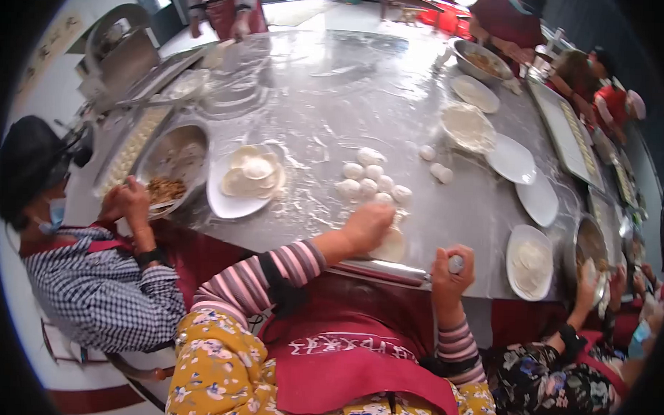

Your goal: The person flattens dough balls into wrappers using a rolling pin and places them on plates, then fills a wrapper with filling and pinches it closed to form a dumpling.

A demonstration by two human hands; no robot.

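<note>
- White, floury dough lies as a thin disc (390,246) under and beside my left grip (368,227), on the desk (314,97) near my edge; its visible part is pale and smooth, with a curved rim.
- My left grip has its fingers curled down over the disc's upper side; my hand hides the fingertips, so I cannot tell whether they pinch it.
- My right grip (452,272) is closed round one end of the shiny metal pin (384,273), which lies along the desk's near edge, just below the disc.
- Just beyond my left grip sit the dough balls (368,187), small, rounded and dusted with flour, bunched close together, some touching.
- Left of them, a white plate (225,200) holds a loose pile of flat wrappers (250,174).
- Further left, a steel bowl (194,140) holds brown, chopped filling (166,190); a co-worker's hands (126,202) are at its near side.
- White characters run across my red apron (363,377), too skewed for me to read.
- Dark writing (51,42) on the wall at upper left is too blurred to read.
</note>
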